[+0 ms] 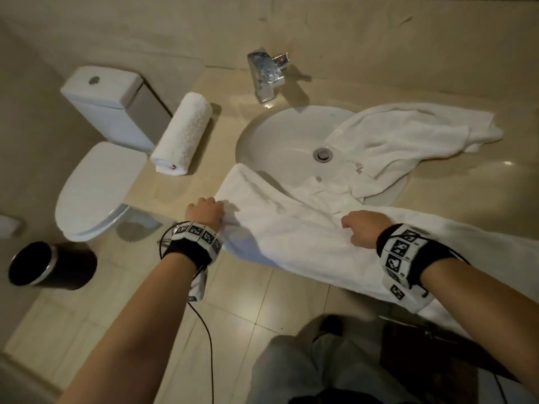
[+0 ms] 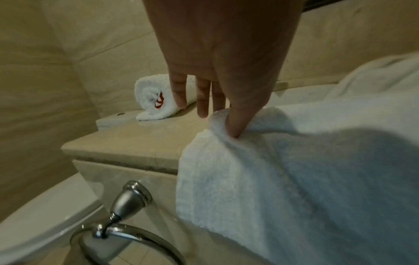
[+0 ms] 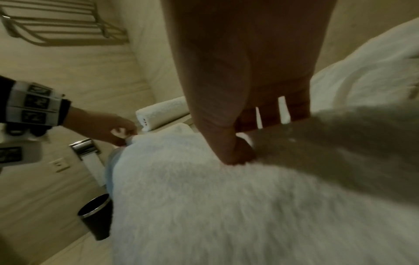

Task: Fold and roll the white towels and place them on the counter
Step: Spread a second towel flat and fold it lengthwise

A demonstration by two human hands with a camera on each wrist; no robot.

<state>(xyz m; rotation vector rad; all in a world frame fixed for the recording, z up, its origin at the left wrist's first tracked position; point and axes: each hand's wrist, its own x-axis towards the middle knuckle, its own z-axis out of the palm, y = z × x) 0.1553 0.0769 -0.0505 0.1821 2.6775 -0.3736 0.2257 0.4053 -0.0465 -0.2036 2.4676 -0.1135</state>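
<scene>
A large white towel [image 1: 291, 237] lies along the front of the beige counter [image 1: 180, 193] and hangs over its edge. My left hand [image 1: 204, 209] pinches its left end; in the left wrist view the thumb of that hand [image 2: 226, 122] digs into a fold of the towel [image 2: 294, 170] while the other fingers [image 2: 202, 100] hang straight. My right hand [image 1: 360, 228] grips the towel's middle in a fist [image 3: 238, 152]. A rolled white towel [image 1: 183, 132] [image 2: 154, 100] lies on the counter at the back left. Another loose towel [image 1: 408, 135] sprawls over the sink's right side.
The white sink [image 1: 280, 135] with a chrome tap [image 1: 267, 74] sits behind the towel. A toilet [image 1: 99, 185] and a black bin [image 1: 52, 263] stand to the left, below the counter. A metal towel ring [image 2: 127, 233] is fixed under the counter's left end.
</scene>
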